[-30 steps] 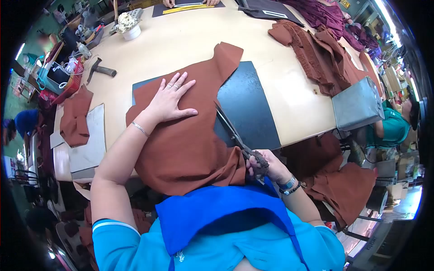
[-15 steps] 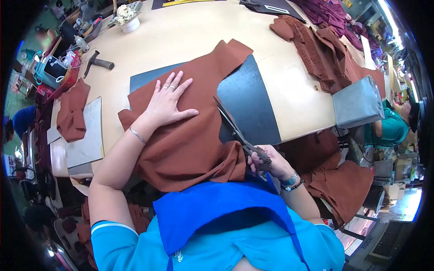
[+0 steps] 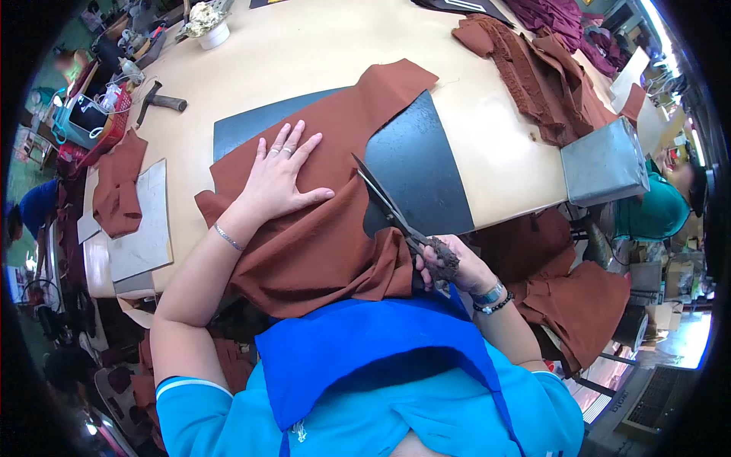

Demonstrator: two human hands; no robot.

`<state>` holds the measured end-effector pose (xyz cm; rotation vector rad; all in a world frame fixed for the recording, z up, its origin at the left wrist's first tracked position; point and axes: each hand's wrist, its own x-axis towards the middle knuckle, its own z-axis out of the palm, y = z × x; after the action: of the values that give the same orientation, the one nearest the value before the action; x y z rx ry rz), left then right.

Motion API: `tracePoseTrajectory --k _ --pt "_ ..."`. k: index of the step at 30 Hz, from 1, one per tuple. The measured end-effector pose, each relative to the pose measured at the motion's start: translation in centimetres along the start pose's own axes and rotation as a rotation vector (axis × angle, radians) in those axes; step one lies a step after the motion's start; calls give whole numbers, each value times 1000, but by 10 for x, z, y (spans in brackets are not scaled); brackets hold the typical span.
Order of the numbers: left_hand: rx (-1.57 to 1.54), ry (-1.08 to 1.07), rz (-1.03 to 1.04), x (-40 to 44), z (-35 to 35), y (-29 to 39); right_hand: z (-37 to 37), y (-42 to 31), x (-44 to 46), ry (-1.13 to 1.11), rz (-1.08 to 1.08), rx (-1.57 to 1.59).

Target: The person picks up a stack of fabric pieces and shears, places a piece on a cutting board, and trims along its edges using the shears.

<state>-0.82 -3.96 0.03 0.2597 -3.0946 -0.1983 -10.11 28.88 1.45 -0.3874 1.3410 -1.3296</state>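
Observation:
A rust-brown cloth lies over a dark board and hangs in folds over the table's near edge. My left hand rests flat on the cloth, its fingers spread. My right hand is closed round the wrapped handles of large scissors, right of the bunched cloth. The scissors point up and to the left, and their tip is at the cloth's right edge near the middle.
A hammer, a red basket and a white pot stand at the left. Brown cloth pieces and a metal box are at the right. A person in green is beyond the box.
The scissors' tip has moved slightly up and left along the cloth. The cloth's upper end has shifted right over the board. The view has tilted, and the hands at the far edge are out of sight.

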Motion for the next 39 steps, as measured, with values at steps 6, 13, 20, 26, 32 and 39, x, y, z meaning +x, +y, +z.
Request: tracePoseTrajectory --k 6,13,20,26,32,39 --pt "17 -19 -63 -1 -4 -8 -4 -5 -12 -13 69 79" --pt "5 0 27 -9 0 3 -2 2 -5 -30 13 85" --pt "42 1 -67 -17 2 20 5 -9 -7 -38 21 2" --pt "25 -27 -168 -24 0 26 3 -10 -15 -18 75 -50" --pt "-155 -40 -163 -31 -10 25 -10 0 -28 -27 83 -10" --pt "-284 -170 173 -52 -36 70 -10 8 -24 -47 39 -6"
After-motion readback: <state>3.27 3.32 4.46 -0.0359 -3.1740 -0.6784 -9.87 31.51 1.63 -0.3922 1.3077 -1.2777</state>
